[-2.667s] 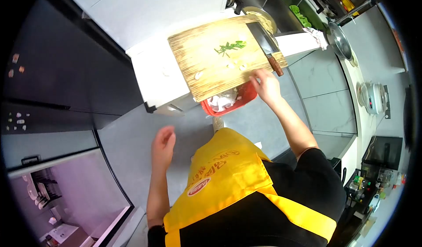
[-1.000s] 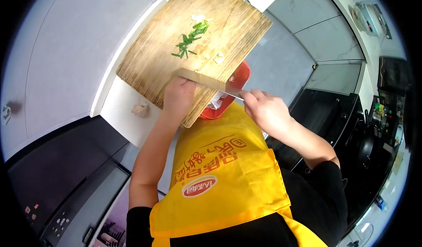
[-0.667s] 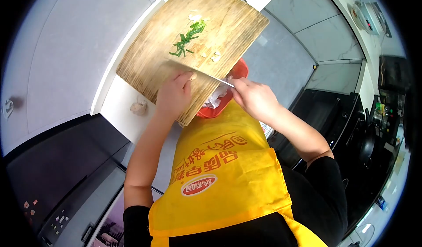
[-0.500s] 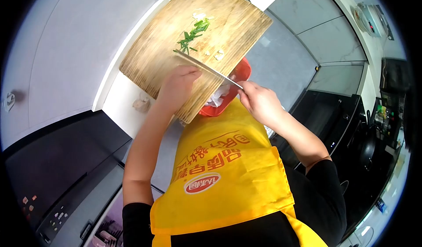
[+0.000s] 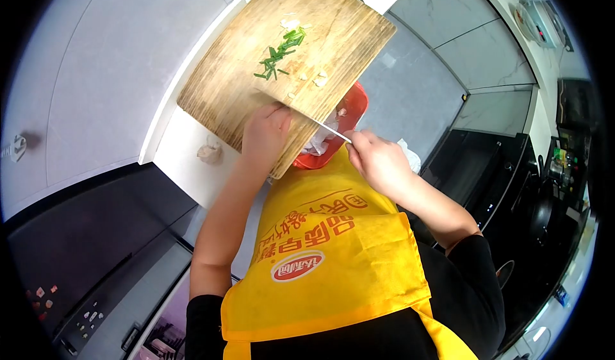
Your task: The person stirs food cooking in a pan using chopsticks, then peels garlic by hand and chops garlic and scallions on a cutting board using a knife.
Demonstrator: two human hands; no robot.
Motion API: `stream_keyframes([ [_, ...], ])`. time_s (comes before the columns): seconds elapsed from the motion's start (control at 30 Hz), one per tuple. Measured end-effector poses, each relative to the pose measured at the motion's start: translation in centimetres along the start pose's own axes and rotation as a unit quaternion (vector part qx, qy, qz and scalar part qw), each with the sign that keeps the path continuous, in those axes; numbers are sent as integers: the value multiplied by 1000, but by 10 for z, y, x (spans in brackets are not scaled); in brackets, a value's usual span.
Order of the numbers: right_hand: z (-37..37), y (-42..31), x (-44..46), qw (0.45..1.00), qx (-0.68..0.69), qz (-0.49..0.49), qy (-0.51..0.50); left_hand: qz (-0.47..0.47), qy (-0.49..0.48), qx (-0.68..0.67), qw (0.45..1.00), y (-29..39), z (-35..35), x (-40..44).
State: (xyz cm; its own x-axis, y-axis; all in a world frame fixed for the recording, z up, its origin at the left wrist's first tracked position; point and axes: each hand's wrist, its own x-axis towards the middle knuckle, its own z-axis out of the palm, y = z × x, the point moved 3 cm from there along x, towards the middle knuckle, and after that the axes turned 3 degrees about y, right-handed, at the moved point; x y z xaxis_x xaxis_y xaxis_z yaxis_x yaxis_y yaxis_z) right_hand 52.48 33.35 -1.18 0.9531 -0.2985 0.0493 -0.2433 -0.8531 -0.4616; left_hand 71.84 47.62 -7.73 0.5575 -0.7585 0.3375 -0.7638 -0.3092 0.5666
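Note:
My right hand (image 5: 379, 161) is closed around the handle of a kitchen knife (image 5: 332, 130), whose blade reaches left across the near part of a wooden cutting board (image 5: 218, 71). Close against the blade, my left hand (image 5: 264, 134) rests on the board with its fingers curled; whatever they hold is hidden. Beyond the knife lie cut pieces of green onion (image 5: 279, 53). Small pale pieces, apparently garlic (image 5: 320, 79), are scattered to their right, and more white bits (image 5: 290, 24) sit at the far end of the greens.
Below the board's near right edge is a red bin (image 5: 362, 103) with white scraps inside. A garlic bulb (image 5: 209, 153) lies on the white counter (image 5: 186, 143) at left. On the right are a black oven (image 5: 477, 161) and a pan (image 5: 541, 212).
The knife blade has shifted slightly toward me, away from the green onion, and a small pale piece now shows beside it. My left hand has moved a little to the right and nearer me.

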Motion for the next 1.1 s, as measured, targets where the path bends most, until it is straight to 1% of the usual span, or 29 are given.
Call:
stream_keyframes([
  [0.07,1,-3,-5,1000,-8,-5,-2,-20,-27,44,998,0,1,-1],
  [0.1,1,-3,-7,1000,-16,-6,-1,-20,-28,44,998,-1,2,-1],
  [0.17,0,-5,-11,1000,-23,-5,-1,24,15,36,999,0,2,-1],
  [0.27,-5,-8,-11,999,-37,0,-21,13,13,28,999,-1,3,-3],
  [0.3,-6,-10,-9,998,-28,14,-59,13,11,27,999,0,3,-3],
  [0.33,-4,-11,-6,995,-19,28,-96,-14,2,9,1000,-1,3,-4],
  [0.37,-1,-11,-1,995,-19,32,-97,-41,-7,-9,999,-1,3,-4],
  [0.43,6,-13,9,995,-3,22,-92,-31,-8,-3,999,-3,4,-7],
  [0.5,15,-13,9,996,-25,21,-86,-19,-2,4,1000,-5,0,-5],
  [0.57,21,-12,3,995,-46,20,-81,-46,-12,18,999,-7,-9,-7],
  [0.6,20,-11,1,998,-24,16,-58,-42,-12,17,999,-7,-15,-6],
  [0.63,20,-9,-1,999,-2,11,-36,-86,-22,-4,996,-9,-22,-5],
  [0.67,23,-6,-4,999,-2,11,-36,-131,-32,-24,991,-10,-28,-4],
  [0.7,22,-2,-6,999,47,19,4,-130,-31,-23,991,-7,-34,1],
  [0.73,21,1,-7,994,96,27,43,-205,-19,-87,975,-9,-40,4],
  [0.77,20,2,-8,994,98,25,43,-279,-9,-150,949,-12,-44,6],
  [0.8,19,7,-7,981,173,73,42,-280,-6,-149,948,-12,-44,9],
  [0.83,18,11,-6,960,248,120,42,-216,-1,-118,969,-7,-42,17],
  [0.87,14,11,-3,960,248,119,41,-152,3,-87,985,-3,-39,24],
  [0.9,8,14,1,939,300,162,35,-152,4,-86,985,-7,-30,29],
  [0.93,5,17,2,913,351,205,28,-66,-11,-44,997,-10,-17,33],
  [0.97,4,21,2,909,358,212,28,22,-27,-2,999,-6,-9,37],
  [1.0,2,25,1,904,365,220,28,21,-27,-2,999,-7,-4,39],
  [1.07,3,33,-2,849,451,273,29,-47,-125,1,991,-10,12,40],
  [1.1,0,33,-4,834,479,268,45,-46,-125,1,991,-7,15,38],
])
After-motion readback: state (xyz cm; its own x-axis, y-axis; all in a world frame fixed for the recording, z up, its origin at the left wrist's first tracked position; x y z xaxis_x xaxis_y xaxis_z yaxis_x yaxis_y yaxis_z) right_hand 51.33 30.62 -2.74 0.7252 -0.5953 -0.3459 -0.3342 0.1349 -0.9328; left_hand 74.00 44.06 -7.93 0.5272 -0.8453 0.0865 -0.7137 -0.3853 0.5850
